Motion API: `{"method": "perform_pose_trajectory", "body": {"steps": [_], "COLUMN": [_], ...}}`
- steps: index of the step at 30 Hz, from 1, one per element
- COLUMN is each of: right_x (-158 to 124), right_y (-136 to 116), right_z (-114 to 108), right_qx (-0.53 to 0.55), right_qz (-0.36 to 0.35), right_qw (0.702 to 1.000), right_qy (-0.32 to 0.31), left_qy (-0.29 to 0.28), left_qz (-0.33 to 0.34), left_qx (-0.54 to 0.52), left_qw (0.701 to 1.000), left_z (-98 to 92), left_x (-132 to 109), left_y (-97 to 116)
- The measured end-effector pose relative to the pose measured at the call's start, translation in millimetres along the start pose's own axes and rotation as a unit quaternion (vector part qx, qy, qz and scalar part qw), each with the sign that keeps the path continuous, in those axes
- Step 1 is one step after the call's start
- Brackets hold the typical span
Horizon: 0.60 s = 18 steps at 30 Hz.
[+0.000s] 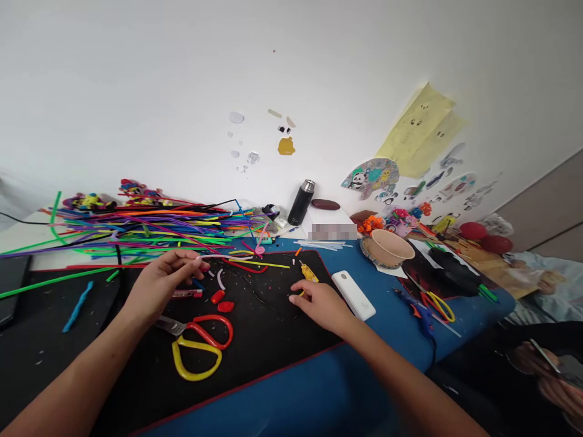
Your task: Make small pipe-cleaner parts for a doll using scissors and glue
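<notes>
My left hand (170, 276) is closed in a pinch on a short pale pink pipe cleaner (223, 257), which points to the right. My right hand (323, 303) is closed around a small yellow hot glue gun (309, 272); its nozzle faces away from me, and the palm hides the handle. Below my left hand lie open-bladed scissors (200, 340) with one red and one yellow handle, the blade tips under my wrist. Between the hands rest two red fuzzy bits (225, 306) and a curved pale pipe cleaner scrap (221, 279) on the black mat (268, 346).
A heap of coloured pipe cleaners (182, 224) covers the back left. A twisted blue piece (78, 306) lies at left. A white power bank (354, 295), beige bowl (390, 247), black flask (301, 203) and blue glue gun (421, 312) stand or lie rightward. A person (542, 376) sits at far right.
</notes>
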State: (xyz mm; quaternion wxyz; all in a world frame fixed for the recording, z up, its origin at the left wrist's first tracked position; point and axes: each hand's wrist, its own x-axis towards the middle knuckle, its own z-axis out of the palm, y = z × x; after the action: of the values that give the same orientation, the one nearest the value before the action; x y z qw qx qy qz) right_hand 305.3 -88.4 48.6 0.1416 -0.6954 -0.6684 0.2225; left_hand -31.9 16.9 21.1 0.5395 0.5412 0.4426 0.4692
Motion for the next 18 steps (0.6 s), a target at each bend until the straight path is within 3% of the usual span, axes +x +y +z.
{"method": "perform_pose_trajectory", "body": {"steps": [5,9,13,18], "right_x": [-14,-5,4,-1], "right_y": [16,23,29,29], "right_z": [-8,-1,6,10], "right_qx": [-0.141,-0.158,-0.143,-0.135], "right_qz": [0.021,-0.006,-0.031,-0.044], "right_qw": [0.988,0.985,0.988,0.990], "right_qy": [-0.065,-0.064,-0.046,-0.015], "left_qy": [-0.001,-0.007,-0.066,-0.156], "left_qz": [-0.025,0.005,-0.015,-0.148], "left_qx": [0.016,-0.007,-0.049,-0.121], "left_qw": [1.000,1.000,0.997,0.969], "left_z": [4.4,17.6,52.1,113.2], "left_x": [-3,-3,-6,-20], "left_y": [6,15,26,20]}}
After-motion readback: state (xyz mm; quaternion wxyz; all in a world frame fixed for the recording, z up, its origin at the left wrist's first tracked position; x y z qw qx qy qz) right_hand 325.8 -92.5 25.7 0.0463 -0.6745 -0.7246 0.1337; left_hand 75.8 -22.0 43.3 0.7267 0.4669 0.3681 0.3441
